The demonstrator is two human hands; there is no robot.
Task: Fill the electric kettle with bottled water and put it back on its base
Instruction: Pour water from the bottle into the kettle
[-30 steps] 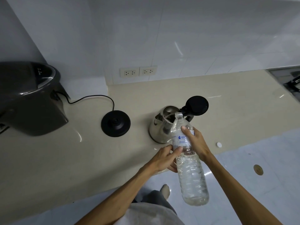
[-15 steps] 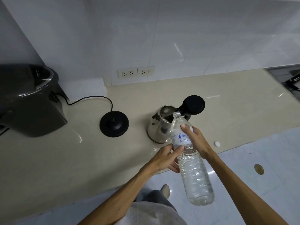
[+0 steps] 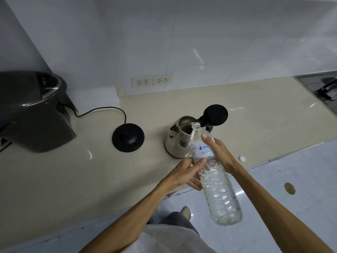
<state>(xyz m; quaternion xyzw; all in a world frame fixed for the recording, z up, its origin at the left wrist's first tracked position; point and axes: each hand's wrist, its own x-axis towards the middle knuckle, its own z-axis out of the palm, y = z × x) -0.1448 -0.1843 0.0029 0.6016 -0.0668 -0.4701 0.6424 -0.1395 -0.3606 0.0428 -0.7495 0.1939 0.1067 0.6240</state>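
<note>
A steel electric kettle stands on the beige counter, its black lid flipped open to the right. Its round black base sits apart to the left, with a cord. Both hands hold a large clear water bottle, uncapped and tilted so its mouth sits over the kettle's opening. My right hand grips the labelled upper part. My left hand holds the bottle's left side from below. The white bottle cap lies on the counter right of the kettle.
A dark grey appliance stands at the counter's left end. Two wall sockets sit in the white tiled wall behind. The counter's front edge runs diagonally under my hands, with pale floor tiles and a brass floor drain beyond it.
The bottle's base has swung a little to the right and its mouth has settled over the kettle's opening. Both hands keep their hold.
</note>
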